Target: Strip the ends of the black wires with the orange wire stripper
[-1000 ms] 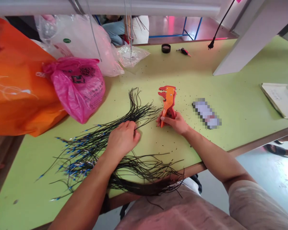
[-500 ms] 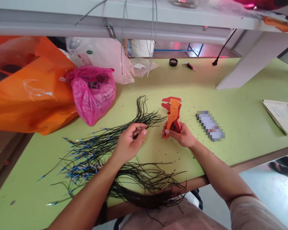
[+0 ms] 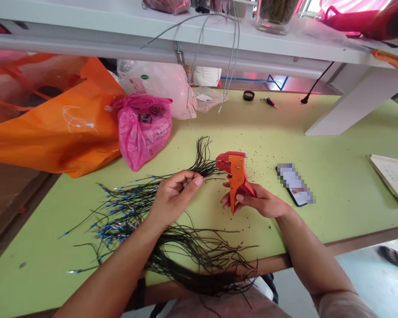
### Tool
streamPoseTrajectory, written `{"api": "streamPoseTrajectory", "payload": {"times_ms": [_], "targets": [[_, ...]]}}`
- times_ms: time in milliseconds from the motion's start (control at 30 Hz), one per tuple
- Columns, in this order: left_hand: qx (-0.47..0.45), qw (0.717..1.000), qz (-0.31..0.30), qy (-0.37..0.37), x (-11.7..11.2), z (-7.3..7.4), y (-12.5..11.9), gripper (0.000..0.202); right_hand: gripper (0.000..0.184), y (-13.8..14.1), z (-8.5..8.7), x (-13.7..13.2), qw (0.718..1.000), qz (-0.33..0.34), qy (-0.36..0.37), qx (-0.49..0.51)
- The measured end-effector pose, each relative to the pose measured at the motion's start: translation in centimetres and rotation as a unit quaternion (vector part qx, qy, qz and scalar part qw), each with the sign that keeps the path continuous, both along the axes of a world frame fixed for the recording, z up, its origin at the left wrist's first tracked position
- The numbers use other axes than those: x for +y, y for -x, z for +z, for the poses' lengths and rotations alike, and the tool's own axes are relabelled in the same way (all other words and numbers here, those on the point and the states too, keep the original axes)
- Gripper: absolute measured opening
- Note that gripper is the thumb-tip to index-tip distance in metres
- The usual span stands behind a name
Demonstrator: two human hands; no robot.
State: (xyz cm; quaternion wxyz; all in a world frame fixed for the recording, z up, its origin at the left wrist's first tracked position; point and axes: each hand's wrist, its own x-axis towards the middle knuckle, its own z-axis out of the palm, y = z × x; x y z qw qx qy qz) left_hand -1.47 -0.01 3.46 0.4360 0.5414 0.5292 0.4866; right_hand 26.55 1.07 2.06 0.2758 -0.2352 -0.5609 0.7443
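One wire stripper [image 3: 239, 170] in your right hand [image 3: 261, 201], black wires [image 3: 204, 165] at your left hand [image 3: 172, 194]

Your right forearm enters from the lower right, its hand right of centre, palm turned inward. Your thumb and fingers wrap loosely around the orange and red handles, the tool's head up and its mouth facing left. Your left forearm rises from the lower left to the centre, wrist above the tabletop [image 3: 338, 185], thumb and forefinger drawn close at the tips; whether they pinch a wire, you cannot tell from this view. Wires run beneath that hand, their blue ends spread left; a second bunch [image 3: 200, 276] lies at lower centre, along the table's edge. A phone [image 3: 293, 183] lies right of your tool.
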Motion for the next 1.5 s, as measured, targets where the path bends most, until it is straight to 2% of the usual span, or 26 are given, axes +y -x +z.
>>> {"api": "streamPoseTrajectory", "payload": {"times_ms": [133, 300, 467, 600, 933, 1067, 1267, 1500], "targets": [[-0.008, 1.0, 0.021, 0.021, 0.3, 0.2, 0.8, 0.024, 0.043, 0.0, -0.4, -0.1, 0.999, 0.032, 0.025, 0.007], [0.016, 0.999, 0.027, 0.021, 0.2, 1.0, 1.3, 0.029, 0.042, 0.5, -0.6, -0.5, 0.997, 0.068, 0.038, -0.001], [0.04, 0.999, 0.009, 0.028, 0.1, 1.2, 1.3, 0.031, 0.042, 1.0, -0.7, -0.8, 0.995, 0.086, 0.04, -0.013], [0.013, 0.999, -0.007, 0.037, 0.2, 1.3, 1.1, 0.027, 0.041, 1.4, -0.8, -1.0, 0.994, 0.093, 0.048, -0.024], [-0.013, 0.998, -0.007, 0.064, 0.2, 2.1, 0.8, 0.022, 0.037, 3.1, -1.6, -1.5, 0.996, 0.058, 0.067, -0.004], [-0.012, 0.998, -0.006, 0.066, 0.2, 1.7, 0.8, 0.021, 0.036, 3.4, -1.8, -1.7, 0.997, 0.049, 0.051, 0.002], [-0.054, 0.994, -0.036, 0.088, 0.0, 0.5, 0.8, 0.031, 0.038, 4.0, -2.1, -2.2, 0.999, 0.022, 0.043, -0.003], [-0.064, 0.995, -0.039, 0.066, -0.4, 0.7, 0.5, 0.034, 0.038, 4.3, -2.4, -2.6, 1.0, -0.008, 0.03, 0.0]]}}
